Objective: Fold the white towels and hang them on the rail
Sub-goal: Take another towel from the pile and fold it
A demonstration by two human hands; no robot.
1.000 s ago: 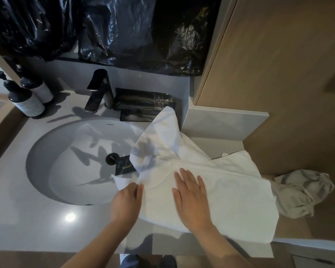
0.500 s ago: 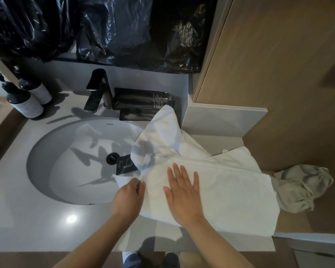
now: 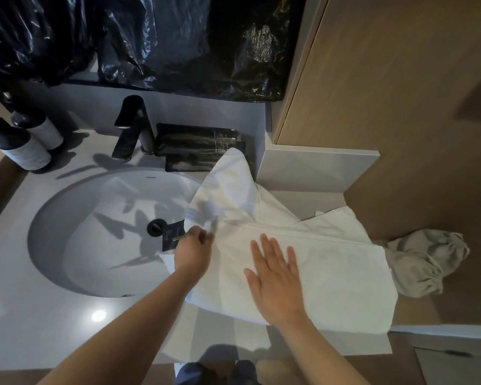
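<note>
On the grey table (image 3: pixel 39 315), right of the sink (image 3: pixel 67 245), a half-folded white towel (image 3: pixel 345 273) lies under a flat, spread right hand (image 3: pixel 275 282), while the left hand (image 3: pixel 193 254) pinches its left edge. That edge overhangs the sink and could slip in if released. Print on the sink's rim and the black packets (image 3: pixel 195 145) is too small to read.

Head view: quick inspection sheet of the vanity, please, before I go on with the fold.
Surface: grey countertop with round sink and black faucet.
Job's things: white towel lies partly folded on the counter's right side, its left edge over the sink; rail, nothing seen.
Clutter: pump bottles, black packets, black card in the sink, beige cloth.
Grippers: left hand pinches the towel; right hand presses flat on it.
Cables: nothing seen.
Surroundings: black plastic sheeting, wood panel.
</note>
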